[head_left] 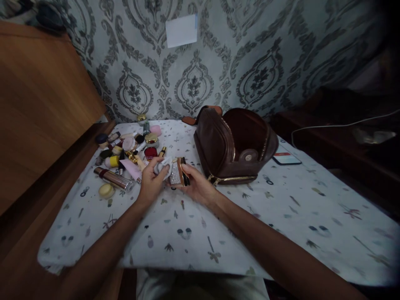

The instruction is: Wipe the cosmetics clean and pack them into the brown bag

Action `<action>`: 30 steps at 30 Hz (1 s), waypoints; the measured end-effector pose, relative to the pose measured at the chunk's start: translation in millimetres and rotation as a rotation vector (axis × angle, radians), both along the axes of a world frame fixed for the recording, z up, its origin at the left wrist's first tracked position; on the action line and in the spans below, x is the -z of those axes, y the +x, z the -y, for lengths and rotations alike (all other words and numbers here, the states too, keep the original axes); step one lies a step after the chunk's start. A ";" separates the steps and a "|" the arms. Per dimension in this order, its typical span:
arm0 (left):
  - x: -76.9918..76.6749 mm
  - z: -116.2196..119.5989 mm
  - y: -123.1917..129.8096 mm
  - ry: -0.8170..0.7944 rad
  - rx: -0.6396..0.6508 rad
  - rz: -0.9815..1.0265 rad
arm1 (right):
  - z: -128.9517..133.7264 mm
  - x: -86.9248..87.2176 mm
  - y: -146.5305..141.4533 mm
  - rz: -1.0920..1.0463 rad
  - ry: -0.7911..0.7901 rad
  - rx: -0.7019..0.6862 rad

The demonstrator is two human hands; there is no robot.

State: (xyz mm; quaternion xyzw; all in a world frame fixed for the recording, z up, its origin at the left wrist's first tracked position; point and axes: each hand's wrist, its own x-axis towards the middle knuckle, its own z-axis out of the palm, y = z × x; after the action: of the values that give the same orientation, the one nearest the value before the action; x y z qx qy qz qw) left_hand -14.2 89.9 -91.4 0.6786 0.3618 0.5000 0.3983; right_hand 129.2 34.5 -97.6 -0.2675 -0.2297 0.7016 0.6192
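In front of me, above the cloth-covered table, my left hand [152, 177] is closed on a crumpled white cloth [163, 166]. My right hand [200, 183] grips a small cosmetic case [176, 173] with a glittery silver face and shiny gold and dark edges. The white cloth meets the left side of this case. Just beyond my left hand are a red-lidded jar [150, 153] and a small gold-and-black tube [163, 151]. A pink tube [130, 170] lies to the left of that hand.
A brown bag [215, 141] stands unzipped at the back right, with a phone [286, 157] beside it. Several cosmetics crowd the left, including a long metallic tube [114, 179] and a yellow round jar [106, 191]. A wooden cabinet [46, 91] borders the left.
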 end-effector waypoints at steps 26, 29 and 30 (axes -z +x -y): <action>10.1 -3.7 -2.4 0.080 0.072 -0.164 | -10.1 7.5 10.7 -0.140 -0.116 0.043; 7.8 -1.1 -2.3 0.126 0.104 -0.177 | -10.5 8.4 9.9 -0.146 -0.111 0.024; 7.0 -0.1 -2.2 0.158 0.119 -0.184 | -10.5 8.1 9.5 -0.150 -0.116 0.024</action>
State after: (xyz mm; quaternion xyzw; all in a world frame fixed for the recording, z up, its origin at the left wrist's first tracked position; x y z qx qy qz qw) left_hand -16.4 90.0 -98.4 0.7710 0.3156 0.4380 0.3377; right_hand 138.7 45.0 -105.8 -0.2525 -0.1385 0.7242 0.6266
